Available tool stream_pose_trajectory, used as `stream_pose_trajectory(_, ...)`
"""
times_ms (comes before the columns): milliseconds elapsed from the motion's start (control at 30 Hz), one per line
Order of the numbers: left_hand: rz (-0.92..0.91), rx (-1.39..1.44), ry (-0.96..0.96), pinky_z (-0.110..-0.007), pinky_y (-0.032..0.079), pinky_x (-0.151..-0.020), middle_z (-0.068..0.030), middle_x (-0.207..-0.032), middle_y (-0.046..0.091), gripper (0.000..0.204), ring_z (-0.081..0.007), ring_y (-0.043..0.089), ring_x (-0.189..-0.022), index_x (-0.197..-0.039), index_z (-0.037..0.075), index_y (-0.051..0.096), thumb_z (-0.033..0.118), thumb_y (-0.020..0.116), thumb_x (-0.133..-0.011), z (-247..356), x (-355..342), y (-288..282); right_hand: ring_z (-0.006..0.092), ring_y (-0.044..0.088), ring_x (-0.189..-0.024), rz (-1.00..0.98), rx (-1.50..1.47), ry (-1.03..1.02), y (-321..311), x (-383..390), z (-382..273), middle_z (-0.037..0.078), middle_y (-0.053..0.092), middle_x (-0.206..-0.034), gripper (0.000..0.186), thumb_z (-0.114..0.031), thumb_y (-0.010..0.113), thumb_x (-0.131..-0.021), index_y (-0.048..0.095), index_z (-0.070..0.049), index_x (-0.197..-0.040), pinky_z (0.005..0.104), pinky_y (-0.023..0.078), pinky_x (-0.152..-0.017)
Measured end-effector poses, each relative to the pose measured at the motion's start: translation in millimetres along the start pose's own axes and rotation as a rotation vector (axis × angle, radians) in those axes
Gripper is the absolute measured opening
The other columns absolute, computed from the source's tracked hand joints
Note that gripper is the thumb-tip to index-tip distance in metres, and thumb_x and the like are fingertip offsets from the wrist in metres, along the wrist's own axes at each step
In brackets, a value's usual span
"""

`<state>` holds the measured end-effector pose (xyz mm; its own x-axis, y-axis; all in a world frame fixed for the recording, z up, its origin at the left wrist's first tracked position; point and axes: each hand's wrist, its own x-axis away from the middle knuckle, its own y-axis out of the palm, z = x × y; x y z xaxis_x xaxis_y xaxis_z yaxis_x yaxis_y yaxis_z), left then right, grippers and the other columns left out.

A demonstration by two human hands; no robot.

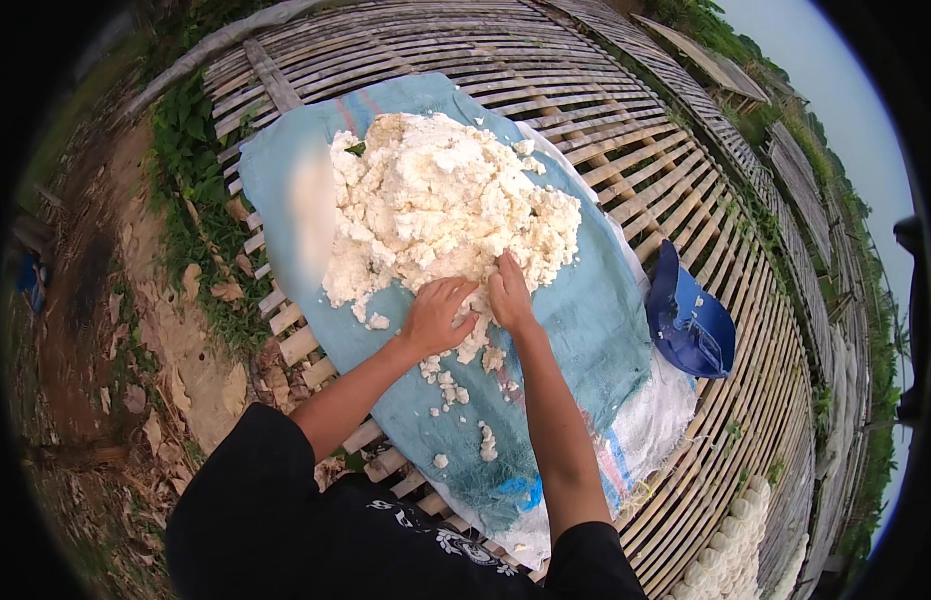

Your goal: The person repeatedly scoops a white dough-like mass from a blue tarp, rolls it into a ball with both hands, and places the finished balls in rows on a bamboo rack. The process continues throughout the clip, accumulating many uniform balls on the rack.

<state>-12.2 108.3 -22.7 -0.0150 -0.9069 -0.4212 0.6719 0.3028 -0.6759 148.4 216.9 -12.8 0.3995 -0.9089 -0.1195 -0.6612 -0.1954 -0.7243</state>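
A large heap of crumbly, cream-white mash lies on a blue woven plastic sheet. My left hand is at the heap's near edge, fingers stretched forward and thumb apart, touching the crumbs. Close beside it, my right hand presses its outstretched fingers against the same edge, palm turned inward. Between the two hands sits some loose mash, partly hidden by the fingers. Small crumbs trail from the hands toward me over the sheet.
Bamboo slats with gaps form the platform under the sheet. To the right rests a blue curved plastic piece. Rows of round whitish lumps lie at the lower right. Leafy ground borders the platform's left side.
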Motion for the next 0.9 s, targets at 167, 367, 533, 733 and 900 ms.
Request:
stream_pose_trajectory(167,0.086,0.492,-0.34,-0.05,0.048,-0.103,-0.0197,-0.131,0.066,0.045,-0.0386,0.062,-0.121,-0.134,0.001,0.058,0.023,0.068,-0.096,-7.6,13.2,3.2,0.0447,0.05,-0.14,-0.185,-0.065,-0.089,10.5,29.5,-18.0,0.024,0.06,-0.147,0.051,-0.022,0.046,-0.098,0.063,0.005,-0.139,0.0477,0.039,-0.12)
stream_pose_trajectory(367,0.149,0.121,-0.034,-0.045,0.048,-0.111,-0.0187,-0.149,0.059,0.045,-0.0344,0.058,-0.137,-0.139,0.006,0.063,0.027,0.07,-0.1,-12.5,2.7,-3.3,0.0447,0.051,-0.14,-0.043,-0.023,-0.065,-25.4,56.9,-13.1,0.024,0.06,-0.146,0.046,-0.022,0.05,-0.101,0.066,0.0,-0.138,0.0485,0.039,-0.119)
stream_pose_trajectory(533,0.102,0.186,-0.1,-0.04,0.056,-0.099,-0.0116,-0.119,0.078,0.035,-0.0319,0.072,-0.116,-0.116,0.005,0.077,0.035,0.069,-0.1,0.1,4.5,2.6,0.0477,0.046,-0.144,0.101,-0.014,0.116,-5.3,82.9,-10.0,0.032,0.05,-0.154,0.051,-0.026,0.046,-0.109,0.057,0.007,-0.147,0.0504,0.034,-0.123)
stream_pose_trajectory(733,0.119,0.506,-0.353,-0.041,0.058,-0.089,-0.0139,-0.11,0.076,0.033,-0.0313,0.073,-0.105,-0.114,0.002,0.074,0.032,0.068,-0.101,-3.5,3.3,-6.9,0.0441,0.046,-0.146,0.184,-0.476,0.273,15.0,117.2,-28.5,0.03,0.051,-0.154,0.059,-0.033,0.045,-0.112,0.047,0.011,-0.151,0.0485,0.031,-0.125)
stream_pose_trajectory(900,0.066,0.385,-0.475,-0.04,0.058,-0.09,-0.014,-0.116,0.077,0.037,-0.0315,0.074,-0.104,-0.115,0.005,0.077,0.037,0.062,-0.104,16.2,2.3,10.8,0.045,0.036,-0.154,0.322,-0.373,0.305,37.9,96.1,-57.6,0.033,0.04,-0.163,0.066,-0.035,0.039,-0.112,0.036,0.012,-0.159,0.0442,0.023,-0.129)
